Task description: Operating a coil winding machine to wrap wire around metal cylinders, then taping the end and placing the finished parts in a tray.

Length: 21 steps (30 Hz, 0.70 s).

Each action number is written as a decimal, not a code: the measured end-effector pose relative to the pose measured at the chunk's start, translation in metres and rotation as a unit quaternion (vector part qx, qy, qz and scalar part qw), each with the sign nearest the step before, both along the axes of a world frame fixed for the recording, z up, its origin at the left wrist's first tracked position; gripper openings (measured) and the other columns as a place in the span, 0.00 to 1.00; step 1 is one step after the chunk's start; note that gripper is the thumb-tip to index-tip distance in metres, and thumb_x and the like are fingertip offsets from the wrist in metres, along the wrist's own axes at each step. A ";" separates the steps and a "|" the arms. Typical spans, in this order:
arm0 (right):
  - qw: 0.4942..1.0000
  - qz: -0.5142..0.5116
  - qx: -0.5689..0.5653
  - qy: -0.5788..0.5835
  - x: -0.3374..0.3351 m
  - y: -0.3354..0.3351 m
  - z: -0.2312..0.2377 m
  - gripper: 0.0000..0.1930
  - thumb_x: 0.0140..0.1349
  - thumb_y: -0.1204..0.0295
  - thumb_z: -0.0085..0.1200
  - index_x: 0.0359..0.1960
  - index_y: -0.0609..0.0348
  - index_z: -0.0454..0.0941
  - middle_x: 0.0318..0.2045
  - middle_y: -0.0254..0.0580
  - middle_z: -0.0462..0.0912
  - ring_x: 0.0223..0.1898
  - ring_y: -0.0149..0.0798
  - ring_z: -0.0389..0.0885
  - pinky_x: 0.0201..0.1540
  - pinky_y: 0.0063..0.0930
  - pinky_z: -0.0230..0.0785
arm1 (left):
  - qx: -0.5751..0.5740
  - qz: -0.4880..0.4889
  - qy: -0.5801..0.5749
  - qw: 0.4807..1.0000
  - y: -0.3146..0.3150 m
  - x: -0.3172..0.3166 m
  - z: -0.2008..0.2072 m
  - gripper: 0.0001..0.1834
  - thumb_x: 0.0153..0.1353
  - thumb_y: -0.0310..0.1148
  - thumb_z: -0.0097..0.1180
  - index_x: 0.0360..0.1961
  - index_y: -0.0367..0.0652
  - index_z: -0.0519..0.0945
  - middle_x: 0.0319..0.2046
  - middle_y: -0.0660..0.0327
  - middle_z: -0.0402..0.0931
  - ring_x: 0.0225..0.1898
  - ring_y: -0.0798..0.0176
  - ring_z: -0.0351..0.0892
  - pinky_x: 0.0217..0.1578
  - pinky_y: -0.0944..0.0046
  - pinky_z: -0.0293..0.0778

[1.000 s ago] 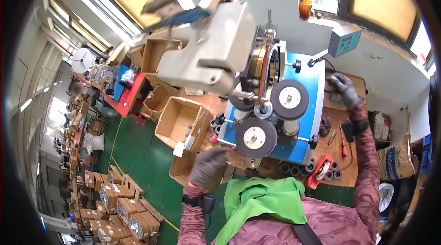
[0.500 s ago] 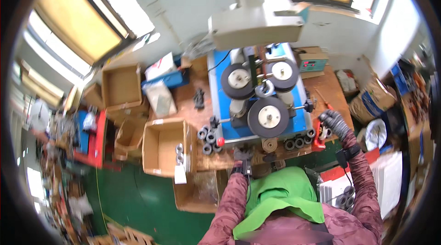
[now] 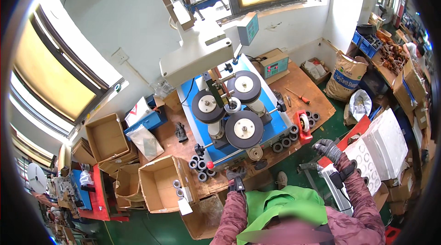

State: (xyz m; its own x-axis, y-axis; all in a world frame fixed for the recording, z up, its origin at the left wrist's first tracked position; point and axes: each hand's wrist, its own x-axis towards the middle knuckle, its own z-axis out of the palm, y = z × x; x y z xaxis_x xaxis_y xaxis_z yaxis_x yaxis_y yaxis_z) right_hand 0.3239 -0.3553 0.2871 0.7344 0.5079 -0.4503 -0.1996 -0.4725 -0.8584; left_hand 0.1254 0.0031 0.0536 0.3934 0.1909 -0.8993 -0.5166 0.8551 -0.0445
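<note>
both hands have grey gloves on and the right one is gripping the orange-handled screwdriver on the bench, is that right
Not quite: in the head view, the right hand is well apart from the orange-handled screwdriver, not gripping it. Both hands do have grey gloves on, and the screwdriver lies on the bench.

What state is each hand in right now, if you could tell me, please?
Left hand: at the front edge of the table; open or closed cannot be told.
Right hand: loosely open, nothing visible in its grip.
</note>
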 end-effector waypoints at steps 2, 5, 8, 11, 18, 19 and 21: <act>0.999 0.011 -0.028 0.014 -0.004 0.002 -0.004 0.10 0.59 0.65 0.49 0.34 0.59 0.75 0.23 0.31 0.75 0.23 0.25 0.72 0.26 0.20 0.68 | -0.015 0.005 0.017 1.000 -0.003 -0.009 -0.004 0.34 0.53 0.60 0.44 0.54 0.49 0.60 0.59 0.59 0.56 0.60 0.48 0.55 0.53 0.38 0.54; 0.999 0.040 -0.008 0.009 0.006 0.007 -0.018 0.10 0.59 0.64 0.49 0.34 0.58 0.76 0.22 0.31 0.75 0.22 0.25 0.72 0.25 0.20 0.68 | 0.034 -0.035 -0.002 0.999 -0.002 -0.008 -0.002 0.35 0.51 0.60 0.46 0.54 0.50 0.58 0.61 0.55 0.52 0.61 0.50 0.54 0.52 0.39 0.58; 0.998 0.065 -0.010 0.025 0.014 0.029 -0.020 0.11 0.59 0.63 0.50 0.33 0.58 0.76 0.19 0.31 0.74 0.21 0.25 0.72 0.25 0.20 0.67 | 0.028 -0.021 0.081 0.996 -0.003 -0.018 -0.005 0.34 0.49 0.60 0.48 0.52 0.51 0.60 0.58 0.56 0.56 0.59 0.51 0.56 0.52 0.43 0.59; 0.997 0.077 0.014 0.023 0.023 0.047 -0.019 0.11 0.59 0.64 0.49 0.32 0.58 0.75 0.19 0.29 0.73 0.20 0.24 0.69 0.25 0.19 0.65 | -0.026 -0.034 0.027 0.999 -0.006 -0.022 -0.007 0.36 0.45 0.58 0.50 0.52 0.51 0.60 0.53 0.59 0.60 0.56 0.54 0.59 0.55 0.46 0.54; 0.979 0.203 -0.017 -0.004 0.008 0.097 -0.008 0.10 0.59 0.64 0.49 0.32 0.58 0.75 0.21 0.28 0.73 0.23 0.23 0.69 0.27 0.20 0.64 | 0.006 -0.013 0.007 1.000 -0.027 0.007 -0.008 0.36 0.53 0.62 0.40 0.57 0.51 0.56 0.62 0.57 0.52 0.64 0.51 0.49 0.58 0.38 0.44; 0.980 0.196 -0.030 0.010 0.008 0.097 -0.006 0.10 0.59 0.65 0.49 0.32 0.59 0.75 0.21 0.28 0.73 0.24 0.23 0.69 0.27 0.19 0.64 | 0.021 -0.020 -0.002 1.000 -0.029 0.010 -0.008 0.36 0.54 0.62 0.39 0.58 0.52 0.56 0.62 0.57 0.52 0.63 0.51 0.49 0.58 0.37 0.44; 0.982 0.183 -0.046 0.001 0.015 0.088 -0.009 0.10 0.59 0.65 0.49 0.32 0.59 0.75 0.21 0.29 0.73 0.23 0.24 0.69 0.28 0.19 0.64 | 0.057 -0.035 -0.026 0.997 -0.036 0.014 -0.007 0.36 0.55 0.62 0.38 0.59 0.52 0.54 0.62 0.57 0.52 0.63 0.51 0.49 0.57 0.37 0.45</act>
